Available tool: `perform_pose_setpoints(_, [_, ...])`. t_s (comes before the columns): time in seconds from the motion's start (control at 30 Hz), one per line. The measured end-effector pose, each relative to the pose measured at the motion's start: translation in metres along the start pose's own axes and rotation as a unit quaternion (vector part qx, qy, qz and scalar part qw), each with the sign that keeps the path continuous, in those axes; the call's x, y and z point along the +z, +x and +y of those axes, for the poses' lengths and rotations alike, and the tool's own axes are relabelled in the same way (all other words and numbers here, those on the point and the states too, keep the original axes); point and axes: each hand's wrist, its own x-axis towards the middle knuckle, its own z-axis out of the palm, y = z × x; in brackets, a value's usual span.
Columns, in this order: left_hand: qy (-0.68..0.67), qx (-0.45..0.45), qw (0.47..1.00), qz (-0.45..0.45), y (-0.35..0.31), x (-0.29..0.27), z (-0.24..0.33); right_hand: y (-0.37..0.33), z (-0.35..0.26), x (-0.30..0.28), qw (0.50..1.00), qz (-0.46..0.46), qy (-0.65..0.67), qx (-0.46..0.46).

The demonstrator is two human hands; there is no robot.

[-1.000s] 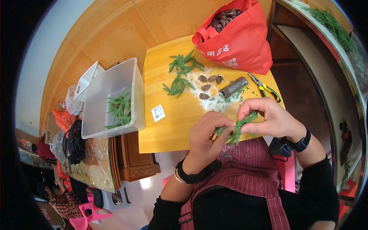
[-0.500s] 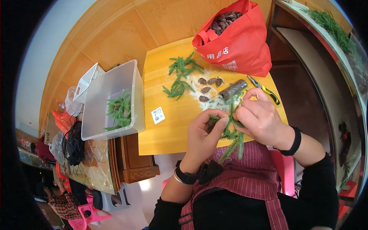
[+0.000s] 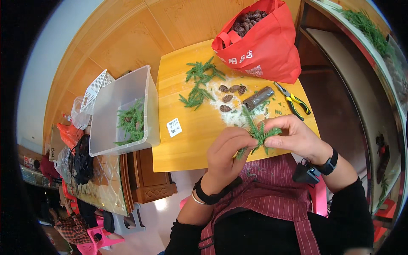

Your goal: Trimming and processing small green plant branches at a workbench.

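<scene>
In the head view, an evergreen sprig [image 3: 259, 134] is held between both hands over the near edge of the wooden tabletop [image 3: 191, 144], and clock directions here are read from it. The left hand [image 3: 226, 149] comes in from eight o'clock, its grip pressed together and pinching the sprig's stem end between thumb and curled fingers. The right hand [image 3: 301, 137] sits at three o'clock, its grip pinching a needled tip between thumb and index finger; the needles partly hide the contact.

Close by at twelve o'clock lies a dark brown cylinder [image 3: 258, 98], tilted, with green scraps around it. Five loose pinecones [image 3: 227, 98] lie toward eleven o'clock on and beside a patch of white powder [image 3: 237, 118]. Pliers [image 3: 290, 100] with yellow-and-black handles rest between one and two o'clock, handles spread. Farther out at twelve o'clock stands a red tote bag [image 3: 272, 51], its mouth showing many more cones [image 3: 248, 22]. Two loose sprigs [image 3: 205, 73] lie between ten and eleven o'clock, one nearer than the other. At nine o'clock a white label [image 3: 174, 127] lies flat; beyond it is a translucent plastic bin [image 3: 152, 104] holding greenery [image 3: 132, 121] with cones among it. A striped burgundy apron [image 3: 272, 180] fills six o'clock.
</scene>
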Motion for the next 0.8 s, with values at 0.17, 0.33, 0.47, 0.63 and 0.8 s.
perform_pose_setpoints(0.17, [0.010, 0.019, 1.000, 0.006, -0.001, 0.001, 0.000, -0.005, 0.004, 0.007, 0.998, 0.023, 0.047, -0.024])
perform_pose_setpoints(0.33, [0.017, 0.029, 0.999, 0.011, -0.003, 0.004, 0.000, -0.008, 0.005, 0.008, 0.994, 0.037, 0.105, 0.009])
perform_pose_setpoints(0.47, [0.018, 0.027, 0.999, 0.009, -0.004, 0.004, 0.000, -0.007, 0.005, 0.010, 0.996, 0.038, 0.076, -0.006])
perform_pose_setpoints(0.63, [0.014, 0.005, 1.000, 0.012, -0.003, 0.005, 0.006, -0.010, 0.000, 0.011, 0.996, 0.051, 0.076, -0.008])
perform_pose_setpoints(0.8, [0.024, -0.045, 0.998, 0.029, -0.002, 0.008, 0.011, -0.011, -0.005, 0.015, 0.994, 0.078, 0.072, -0.029])
